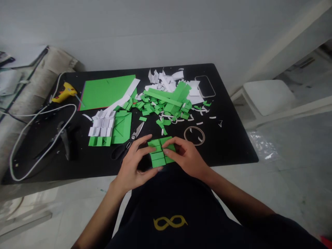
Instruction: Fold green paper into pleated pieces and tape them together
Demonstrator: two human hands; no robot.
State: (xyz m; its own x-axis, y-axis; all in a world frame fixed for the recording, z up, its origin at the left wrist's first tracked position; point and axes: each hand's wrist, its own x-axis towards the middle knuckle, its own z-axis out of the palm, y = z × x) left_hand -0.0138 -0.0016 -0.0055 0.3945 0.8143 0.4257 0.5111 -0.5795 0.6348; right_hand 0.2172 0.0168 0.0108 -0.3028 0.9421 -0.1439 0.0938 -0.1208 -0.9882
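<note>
A small green folded-paper panel (158, 162) made of several flaps lies at the table's front edge, between my hands. My left hand (133, 166) holds its left side, with fingers on top and the thumb along the near edge. My right hand (185, 155) pinches at the middle of the panel with thumb and index finger; any small piece between them is too small to make out. Left of the panel are black-handled scissors (134, 136) with their blades apart. Farther left sits a white and green folded-paper piece (102, 126) on a green paper square (121, 128).
Green and white paper pieces (166, 100) are heaped mid-table behind my hands. Green sheets (106, 90), a yellow glue gun (67, 92) and a white cable (15, 148) are at left. A tape ring (194, 135) and a phone-like outline (204, 86) are at right.
</note>
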